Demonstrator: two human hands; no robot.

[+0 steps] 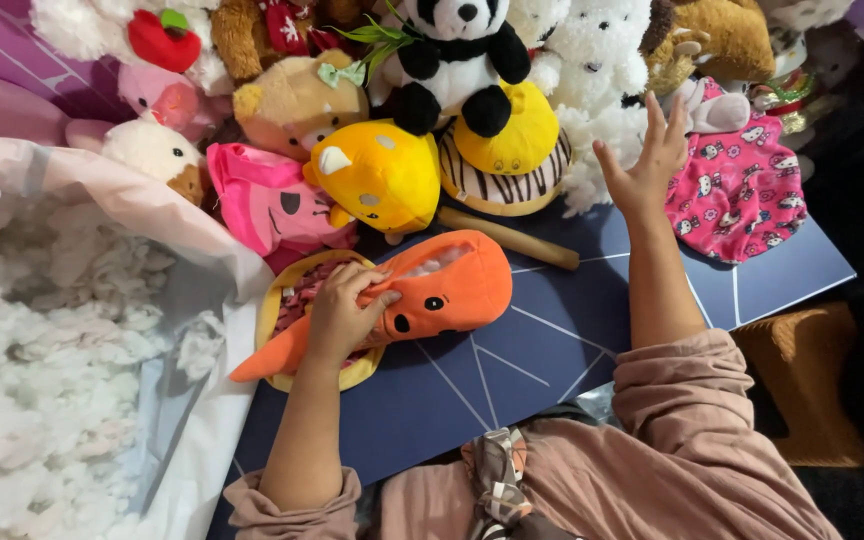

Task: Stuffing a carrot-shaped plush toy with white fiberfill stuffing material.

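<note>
The orange carrot plush (pixel 422 295) lay on the dark blue counter (pixel 552 350), w/ its long axis running from the thin tip at lower left to the thick end at upper right, tilted a little. The left hand (pixel 344 312) rested on its middle part, fingers (pixel 377 285) curled and pinching the fabric beside an open seam where white stuffing showed. So this hand was directly on the plush, approx. at the centre. The right hand (pixel 647 160) was raised w/ all 5 fingers spread, holding nothing, well apart from the plush and near the white fluffy toy (pixel 592 60). The left was clearly nearer.
</note>
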